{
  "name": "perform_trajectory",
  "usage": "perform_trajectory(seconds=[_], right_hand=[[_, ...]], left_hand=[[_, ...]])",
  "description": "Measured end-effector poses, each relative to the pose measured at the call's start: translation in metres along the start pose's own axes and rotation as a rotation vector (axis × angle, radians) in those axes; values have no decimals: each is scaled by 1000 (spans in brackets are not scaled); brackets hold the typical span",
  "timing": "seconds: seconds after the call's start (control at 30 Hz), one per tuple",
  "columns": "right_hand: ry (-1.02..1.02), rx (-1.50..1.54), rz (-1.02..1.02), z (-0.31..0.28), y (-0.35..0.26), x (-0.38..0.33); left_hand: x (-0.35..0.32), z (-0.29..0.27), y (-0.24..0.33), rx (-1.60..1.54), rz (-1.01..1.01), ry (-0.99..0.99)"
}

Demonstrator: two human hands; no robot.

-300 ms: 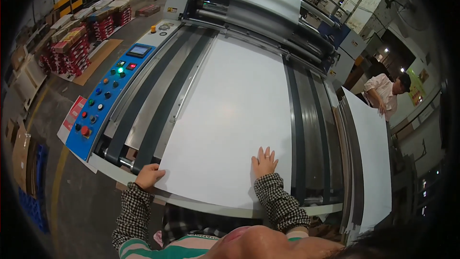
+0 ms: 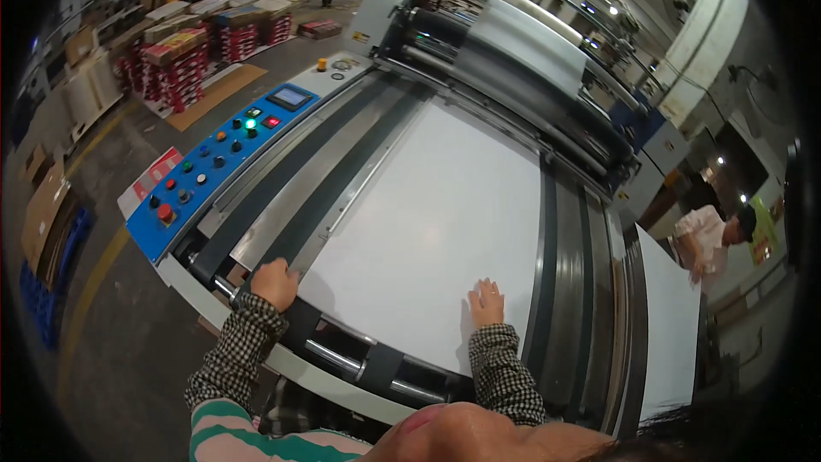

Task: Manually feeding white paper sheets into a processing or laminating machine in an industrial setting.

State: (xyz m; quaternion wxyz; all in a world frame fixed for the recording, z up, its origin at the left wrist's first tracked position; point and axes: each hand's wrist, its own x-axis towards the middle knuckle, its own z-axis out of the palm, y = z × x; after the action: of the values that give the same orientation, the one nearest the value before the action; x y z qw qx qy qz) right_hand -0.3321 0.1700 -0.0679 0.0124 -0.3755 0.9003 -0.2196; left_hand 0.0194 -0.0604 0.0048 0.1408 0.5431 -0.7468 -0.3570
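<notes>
A large white sheet lies flat on the dark belts of a feeding machine, its far end under the rollers. My left hand is closed beside the sheet's near left corner, over a belt. Whether its curled fingers pinch the sheet's edge is hidden. My right hand lies on the sheet near its right side, fingers stretched out, holding nothing. A clear-looking film roll sits above the machine's black rollers.
On the left runs a blue control panel with lit buttons and a screen. A stack of white sheets stands at the right, with a co-worker behind it. Red-sided stacks and a blue pallet stand on the floor.
The sheet has moved forward toward the rollers, baring the near rollers and belt ends. Both hands have shifted forward relative to the machine. The head view has also turned.
</notes>
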Motion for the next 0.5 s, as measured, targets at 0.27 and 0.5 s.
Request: perform_trajectory(seconds=[0.27, 0.5], right_hand=[[560, -688, 470, -220, 161, -99], [493, -386, 1375, -299, 388, -269]], left_hand=[[-14, -25, -15, 126, 40, 143], [-47, 19, 5, -50, 196, 98]])
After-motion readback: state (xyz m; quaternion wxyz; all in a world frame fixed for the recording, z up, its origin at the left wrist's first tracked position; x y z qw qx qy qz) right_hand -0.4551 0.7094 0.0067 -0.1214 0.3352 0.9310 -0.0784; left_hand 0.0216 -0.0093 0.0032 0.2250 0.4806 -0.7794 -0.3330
